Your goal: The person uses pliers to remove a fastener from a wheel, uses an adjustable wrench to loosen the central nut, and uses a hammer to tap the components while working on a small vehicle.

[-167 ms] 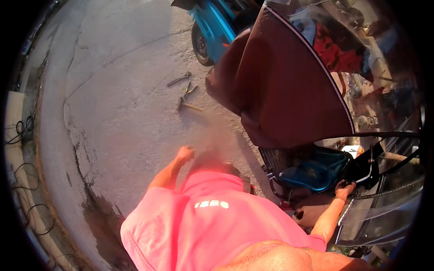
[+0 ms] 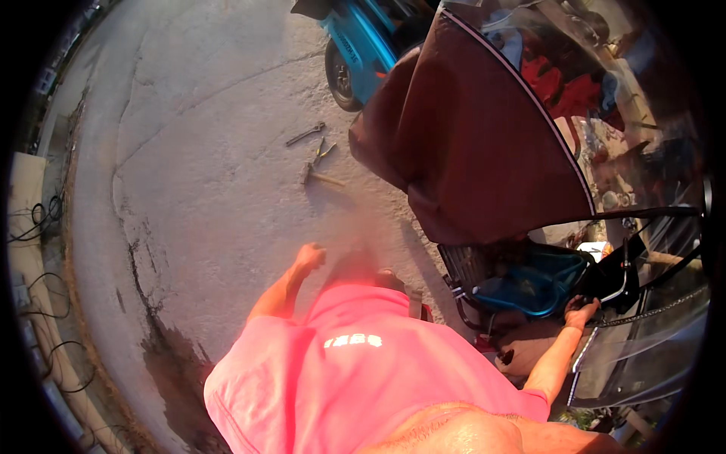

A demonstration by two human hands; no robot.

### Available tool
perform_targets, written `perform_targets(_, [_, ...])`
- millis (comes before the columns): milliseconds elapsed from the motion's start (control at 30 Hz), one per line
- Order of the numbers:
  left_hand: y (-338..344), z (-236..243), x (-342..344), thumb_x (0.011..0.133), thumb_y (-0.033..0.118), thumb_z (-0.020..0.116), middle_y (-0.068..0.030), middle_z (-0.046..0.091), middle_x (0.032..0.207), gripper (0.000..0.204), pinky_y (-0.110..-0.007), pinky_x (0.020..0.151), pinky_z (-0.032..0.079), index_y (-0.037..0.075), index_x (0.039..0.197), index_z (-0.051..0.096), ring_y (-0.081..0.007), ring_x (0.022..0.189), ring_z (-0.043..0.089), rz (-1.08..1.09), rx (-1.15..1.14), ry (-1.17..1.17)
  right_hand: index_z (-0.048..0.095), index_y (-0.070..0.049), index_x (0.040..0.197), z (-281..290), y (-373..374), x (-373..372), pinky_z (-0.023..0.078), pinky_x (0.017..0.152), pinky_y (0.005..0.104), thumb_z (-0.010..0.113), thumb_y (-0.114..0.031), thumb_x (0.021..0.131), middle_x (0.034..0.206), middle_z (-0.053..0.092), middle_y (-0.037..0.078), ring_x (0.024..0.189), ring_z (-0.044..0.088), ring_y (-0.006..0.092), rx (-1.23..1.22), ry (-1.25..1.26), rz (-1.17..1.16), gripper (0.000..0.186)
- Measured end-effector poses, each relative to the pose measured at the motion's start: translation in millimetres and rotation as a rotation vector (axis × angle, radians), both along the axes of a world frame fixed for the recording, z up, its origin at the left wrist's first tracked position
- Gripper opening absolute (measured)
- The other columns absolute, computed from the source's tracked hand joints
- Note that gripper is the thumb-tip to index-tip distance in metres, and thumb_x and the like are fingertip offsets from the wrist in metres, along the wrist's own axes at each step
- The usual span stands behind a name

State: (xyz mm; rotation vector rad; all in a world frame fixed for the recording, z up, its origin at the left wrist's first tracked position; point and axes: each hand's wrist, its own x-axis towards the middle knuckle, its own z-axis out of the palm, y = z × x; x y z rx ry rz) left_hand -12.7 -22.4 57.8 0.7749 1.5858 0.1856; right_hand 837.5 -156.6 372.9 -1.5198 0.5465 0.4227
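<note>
Close in, the right hand (image 2: 581, 312) curls its fingers around a dark handlebar grip (image 2: 572, 303) on the blue scooter (image 2: 529, 284); the left hand (image 2: 311, 256) is closed in a loose fist, holding nothing visible, over bare concrete (image 2: 212, 166); beyond its knuckles lie a hammer (image 2: 318, 178), pliers (image 2: 324, 149) and a wrench (image 2: 305, 135); further off stands a maroon canopy (image 2: 469, 136).

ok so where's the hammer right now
The hammer lies on the concrete ground in the upper middle of the head view, just below the pliers and wrench.
</note>
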Motion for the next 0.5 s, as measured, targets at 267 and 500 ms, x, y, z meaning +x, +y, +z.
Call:
perform_targets(267, [-61, 36, -54, 0.091, 0.025, 0.066, -0.0111, 0.074, 0.088, 0.027, -0.034, 0.061, 0.057, 0.0, 0.101, 0.073, -0.0209, 0.073, 0.071, 0.122, -0.023, 0.136, 0.066, -0.014, 0.088, -56, -7, -63, 0.05, 0.055, 0.0293, 0.058, -0.073, 0.09, 0.071, 0.065, -0.001, 0.065, 0.062, 0.016, 0.369, -0.068, 0.356, 0.06])
perform_targets(500, [-75, 62, -86, 0.088, 0.025, 0.068, -0.0106, 0.075, 0.091, 0.029, -0.033, 0.063, 0.058, 0.002, 0.104, 0.074, -0.0207, 0.074, 0.072, 0.183, -0.06, 0.127, 0.064, -0.018, 0.091, -176, -42, -260, 0.052, 0.056, 0.0311, 0.069, -0.049, 0.093, 0.074, 0.064, -0.002, 0.063, 0.064, 0.0164, -0.093, 0.334, 0.614, 0.033])
